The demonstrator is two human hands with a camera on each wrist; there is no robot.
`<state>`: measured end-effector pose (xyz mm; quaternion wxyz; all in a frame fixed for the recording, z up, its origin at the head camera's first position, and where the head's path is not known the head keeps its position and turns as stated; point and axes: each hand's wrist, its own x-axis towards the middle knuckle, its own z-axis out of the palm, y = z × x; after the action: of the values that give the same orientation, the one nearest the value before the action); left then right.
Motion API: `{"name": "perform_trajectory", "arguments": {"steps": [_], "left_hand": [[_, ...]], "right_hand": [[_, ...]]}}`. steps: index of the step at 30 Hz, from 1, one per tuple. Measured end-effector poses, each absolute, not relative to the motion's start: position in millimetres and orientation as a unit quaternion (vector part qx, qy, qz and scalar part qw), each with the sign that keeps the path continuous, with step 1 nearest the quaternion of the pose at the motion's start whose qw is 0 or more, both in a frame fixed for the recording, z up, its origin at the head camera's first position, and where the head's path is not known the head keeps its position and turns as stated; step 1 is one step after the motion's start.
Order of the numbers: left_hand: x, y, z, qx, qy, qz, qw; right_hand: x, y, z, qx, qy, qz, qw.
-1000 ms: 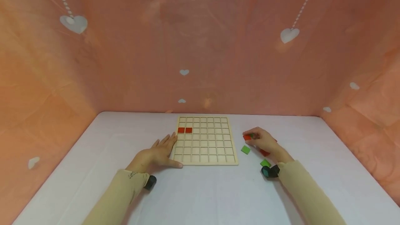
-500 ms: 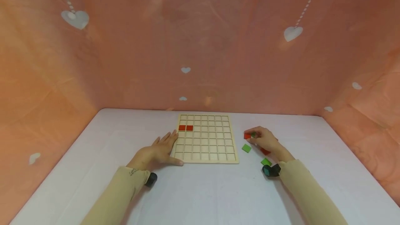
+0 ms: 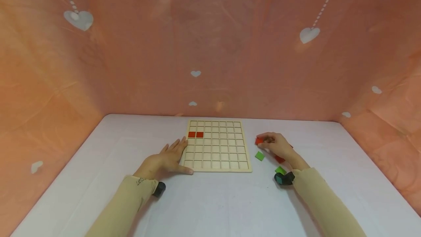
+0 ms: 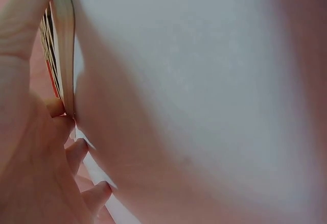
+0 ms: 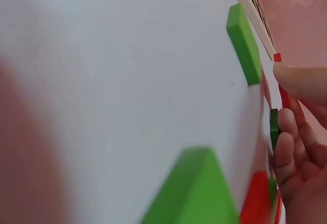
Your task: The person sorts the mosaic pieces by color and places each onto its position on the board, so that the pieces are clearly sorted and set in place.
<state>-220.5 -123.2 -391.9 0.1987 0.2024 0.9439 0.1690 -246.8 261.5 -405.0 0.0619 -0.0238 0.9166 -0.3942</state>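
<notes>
In the head view, a pale wooden grid board (image 3: 219, 153) lies on the table with two red square tiles (image 3: 199, 134) side by side in its left part. My left hand (image 3: 166, 160) rests at the board's left edge, fingers spread and thumb along the front corner. To the right of the board, my right hand (image 3: 279, 147) pinches a red tile (image 3: 259, 140) between thumb and fingers. The right wrist view shows this red tile (image 5: 284, 95) at the fingertips, with a dark green tile (image 5: 274, 127) beside the curled fingers.
A green tile (image 3: 260, 156) lies between the board and my right hand. Another green tile (image 3: 280, 170) sits near the right wrist camera (image 3: 284, 179), and a red tile (image 3: 280, 159) is partly under the hand. An orange cloth wall (image 3: 217, 46) rises behind the white table (image 3: 210, 200).
The red tile in my right hand has shifted slightly away and to the left, and the green piece seen behind it earlier is now hidden in the head view. My left hand stays in place.
</notes>
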Motion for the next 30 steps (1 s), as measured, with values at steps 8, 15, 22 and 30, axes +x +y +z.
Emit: {"name": "perform_trajectory", "arguments": {"steps": [8,15,22,30], "left_hand": [[-219.1,-124.0,-391.0,0.201,0.946,0.162,0.197],[-218.1,-124.6,-390.1,0.21,0.942,0.169,0.199],[-218.5,-123.9,-390.8,0.201,0.944,0.171,0.199],[-220.6,-123.4,-394.2,0.194,0.947,0.166,0.196]], "right_hand": [[-249.9,250.0,-400.0,-0.033,0.91,-0.409,0.052],[-254.2,242.8,-401.6,-0.048,0.902,-0.426,0.055],[-258.7,231.9,-403.9,-0.068,0.9,-0.429,0.047],[-259.7,219.1,-404.7,-0.043,0.889,-0.451,0.062]]}}
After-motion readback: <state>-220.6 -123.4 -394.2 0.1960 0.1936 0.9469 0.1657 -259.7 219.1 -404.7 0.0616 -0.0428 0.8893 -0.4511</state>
